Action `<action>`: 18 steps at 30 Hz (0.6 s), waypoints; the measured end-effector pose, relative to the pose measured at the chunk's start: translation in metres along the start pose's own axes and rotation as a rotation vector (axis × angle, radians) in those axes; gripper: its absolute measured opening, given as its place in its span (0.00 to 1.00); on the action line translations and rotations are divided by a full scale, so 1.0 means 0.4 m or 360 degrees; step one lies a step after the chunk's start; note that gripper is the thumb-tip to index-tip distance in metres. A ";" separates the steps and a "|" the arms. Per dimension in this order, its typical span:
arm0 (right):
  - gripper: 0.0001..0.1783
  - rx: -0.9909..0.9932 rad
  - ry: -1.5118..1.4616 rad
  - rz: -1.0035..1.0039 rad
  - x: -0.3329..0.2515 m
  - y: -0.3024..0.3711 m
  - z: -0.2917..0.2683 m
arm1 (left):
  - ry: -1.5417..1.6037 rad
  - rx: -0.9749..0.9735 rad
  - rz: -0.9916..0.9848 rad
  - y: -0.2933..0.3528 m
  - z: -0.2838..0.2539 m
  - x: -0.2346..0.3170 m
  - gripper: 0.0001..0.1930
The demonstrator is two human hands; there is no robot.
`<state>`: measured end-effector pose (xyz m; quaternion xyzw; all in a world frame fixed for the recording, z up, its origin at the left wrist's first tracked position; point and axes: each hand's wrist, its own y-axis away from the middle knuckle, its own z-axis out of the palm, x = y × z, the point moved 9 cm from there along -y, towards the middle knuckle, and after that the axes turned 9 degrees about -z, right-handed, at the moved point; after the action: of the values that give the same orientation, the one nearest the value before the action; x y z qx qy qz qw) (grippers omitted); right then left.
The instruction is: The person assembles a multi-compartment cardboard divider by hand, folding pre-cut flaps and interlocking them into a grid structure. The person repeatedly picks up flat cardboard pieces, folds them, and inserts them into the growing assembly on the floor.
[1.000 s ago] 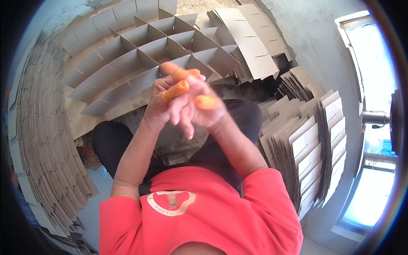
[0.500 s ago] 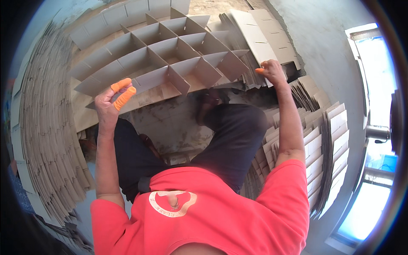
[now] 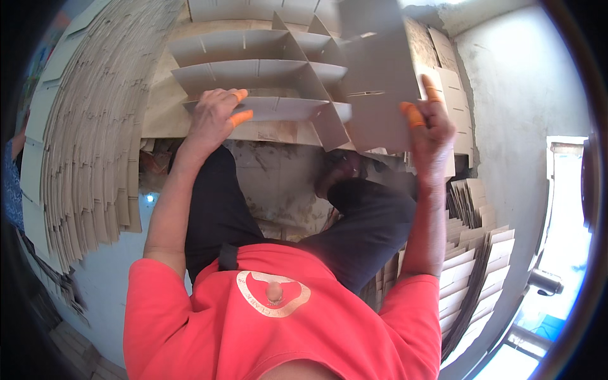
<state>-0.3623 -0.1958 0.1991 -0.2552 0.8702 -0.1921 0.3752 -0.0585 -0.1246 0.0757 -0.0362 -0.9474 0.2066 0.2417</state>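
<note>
Cardboard divider strips stand on edge, slotted across one another into a grid [image 3: 278, 73]. My left hand [image 3: 212, 120] is at the left part of the grid's front strip, its orange-covered thumb and finger curved and apart; whether they touch the card I cannot tell. My right hand [image 3: 434, 130], with orange covers on thumb and finger, pinches the right edge of a slotted cardboard divider strip [image 3: 383, 76]. This strip is slightly blurred, hangs upright at the right end of the grid and hides part of it.
The grid rests on a low wooden board [image 3: 155, 120]. A long stack of cardboard strips [image 3: 95, 126] lies at the left. More slotted strips [image 3: 478, 266] are stacked at the right, near a grey wall [image 3: 506, 88]. My legs [image 3: 218, 190] are below the board's front edge.
My right hand has lifted a cardboard divider strip from the right-hand pile and brought it to the grid. My left hand has shifted along the front strip. The view has turned.
</note>
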 end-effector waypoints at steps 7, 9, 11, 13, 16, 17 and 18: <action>0.13 -0.0235 -0.0242 -0.0117 -0.125 -0.024 0.216 | 0.0219 0.0122 -0.0024 -0.014 -0.002 -0.004 0.02; 0.19 -0.0265 -0.0236 -0.0149 -0.140 -0.029 0.249 | 0.0262 0.0143 -0.0005 -0.011 -0.001 -0.006 0.02; 0.20 -0.0338 -0.0186 -0.0100 -0.143 -0.034 0.282 | 0.0278 0.0136 -0.0008 -0.007 0.008 -0.018 0.02; 0.22 -0.0428 -0.0152 -0.0066 -0.143 -0.036 0.303 | 0.0271 0.0093 -0.0031 -0.006 0.024 -0.031 0.03; 0.25 -0.0552 -0.0165 -0.0052 -0.155 -0.038 0.330 | 0.0210 0.0073 -0.0080 -0.008 0.027 -0.035 0.03; 0.26 -0.0599 -0.0167 -0.0048 -0.162 -0.038 0.338 | 0.0209 0.0081 -0.0080 -0.008 0.025 -0.034 0.03; 0.27 -0.0667 -0.0150 -0.0042 -0.173 -0.039 0.346 | 0.0208 0.0089 -0.0080 -0.008 0.022 -0.034 0.03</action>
<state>-0.2129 -0.1872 0.1566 -0.3478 0.8691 0.0001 0.3517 -0.0508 -0.1332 0.0639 -0.0191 -0.9241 0.2240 0.3092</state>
